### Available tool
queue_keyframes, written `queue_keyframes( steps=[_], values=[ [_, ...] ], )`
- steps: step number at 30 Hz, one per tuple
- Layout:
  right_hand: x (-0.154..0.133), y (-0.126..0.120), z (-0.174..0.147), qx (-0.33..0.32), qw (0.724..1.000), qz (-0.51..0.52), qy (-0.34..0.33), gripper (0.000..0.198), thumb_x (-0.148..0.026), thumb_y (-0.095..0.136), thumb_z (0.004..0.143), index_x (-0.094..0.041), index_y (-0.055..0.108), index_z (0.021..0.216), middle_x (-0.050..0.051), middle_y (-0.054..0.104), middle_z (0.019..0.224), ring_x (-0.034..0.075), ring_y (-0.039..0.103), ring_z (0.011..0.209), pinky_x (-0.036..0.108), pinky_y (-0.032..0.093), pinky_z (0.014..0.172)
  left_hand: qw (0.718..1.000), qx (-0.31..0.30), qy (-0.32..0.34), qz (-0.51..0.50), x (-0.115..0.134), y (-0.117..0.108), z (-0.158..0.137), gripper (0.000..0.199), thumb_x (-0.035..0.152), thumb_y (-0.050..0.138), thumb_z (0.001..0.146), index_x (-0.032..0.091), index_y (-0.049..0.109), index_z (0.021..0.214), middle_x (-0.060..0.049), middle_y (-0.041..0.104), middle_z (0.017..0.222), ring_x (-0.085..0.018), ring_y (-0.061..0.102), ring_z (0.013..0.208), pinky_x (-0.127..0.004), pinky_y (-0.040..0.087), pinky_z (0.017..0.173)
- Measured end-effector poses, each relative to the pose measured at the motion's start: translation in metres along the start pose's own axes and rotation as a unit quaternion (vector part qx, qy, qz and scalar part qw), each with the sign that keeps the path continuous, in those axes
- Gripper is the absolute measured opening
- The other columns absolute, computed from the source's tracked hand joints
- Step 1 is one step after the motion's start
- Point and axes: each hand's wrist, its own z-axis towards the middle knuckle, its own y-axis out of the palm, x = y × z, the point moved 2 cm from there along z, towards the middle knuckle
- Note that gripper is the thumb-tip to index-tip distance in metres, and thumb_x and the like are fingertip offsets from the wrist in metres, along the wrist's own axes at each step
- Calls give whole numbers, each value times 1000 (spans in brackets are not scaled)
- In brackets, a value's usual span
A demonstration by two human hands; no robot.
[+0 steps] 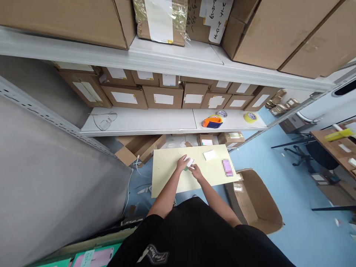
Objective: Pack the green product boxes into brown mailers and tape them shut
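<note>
Above the pale yellow tabletop (pixel 167 174), both hands meet at a small white rectangular object (pixel 190 162), too small in view to name surely. My left hand (pixel 182 163) is closed around its left side. From the right, my right hand (pixel 196 171) is closed at its lower edge, fingertips pinched. A bit of green (pixel 186 168) shows under the white object, between the hands. To the right on the tabletop lies a flat white box or stack of cards (pixel 209 155). Beyond it is a pink, pixelated rectangular item (pixel 227 167).
A shelf (pixel 155 120) ahead carries glasses (pixel 104 122), an orange-and-blue tape dispenser (pixel 212 122), yellow tape (pixel 250 117) and labelled cartons (pixel 164 98). Open cardboard boxes stand left (pixel 139 148) and right (pixel 258 196) of the tabletop. A white cable (pixel 128 189) hangs at left.
</note>
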Motion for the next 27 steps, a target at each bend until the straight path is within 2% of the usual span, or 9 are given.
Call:
queue_keyframes(
  steps=[3,6,9,13,16,19,22,25,27],
  values=[
    [17,-3,-18,-69,996,41,31,42,-44,75,76,-29,64,113,6,70,128,26,67,110,40,57,85,990,-84,89,73,8,-3,-3,73,37,83,79,24,60,147,-10,63,147,-29,59,135,-36,46,114],
    [30,-20,-23,-57,995,67,49,59,-37,78,70,-30,62,126,12,65,137,30,68,114,44,57,89,973,-60,143,169,13,-12,-9,69,39,82,81,27,62,146,-10,56,152,-32,53,140,-40,42,117],
    [32,-34,-13,-29,996,81,12,73,-35,75,70,-31,57,141,14,60,147,30,68,117,47,55,99,955,-26,183,232,18,-16,-16,55,42,79,83,28,69,135,-8,60,142,-30,57,132,-39,44,115],
    [24,-31,8,-51,993,88,-60,74,-35,71,70,-32,57,144,9,55,154,29,63,126,49,50,107,932,-74,221,279,27,-15,-22,49,31,81,79,26,74,127,-7,61,142,-29,61,126,-37,49,110],
    [20,-23,17,-55,992,87,-73,70,-34,69,70,-30,61,139,9,60,148,28,64,123,49,49,109,939,-97,210,254,33,-20,-14,44,24,73,82,26,75,126,-7,65,140,-27,64,121,-35,50,107],
    [23,-15,16,-54,994,78,-58,65,-34,68,71,-27,62,135,10,64,143,26,69,110,49,51,106,966,-111,167,163,36,-32,2,39,28,61,92,27,73,129,-4,73,126,-22,69,112,-31,52,101],
    [27,-8,9,-50,995,73,-48,65,-36,69,72,-27,61,136,10,63,144,24,71,100,47,54,101,989,-43,88,111,34,-42,17,50,30,53,98,25,58,148,-6,75,121,-21,70,109,-31,52,100],
    [27,-5,3,-36,996,71,-46,63,-38,69,73,-26,60,135,10,64,142,24,71,98,45,55,99,989,36,23,142,31,-45,19,70,31,63,93,24,41,159,-11,67,136,-25,66,122,-35,49,105],
    [24,-6,1,-26,997,66,-43,63,-39,70,74,-27,59,135,11,65,141,25,72,100,46,55,100,984,73,24,161,30,-44,13,69,34,65,93,25,44,158,-12,57,150,-27,61,130,-35,49,105]
  ],
)
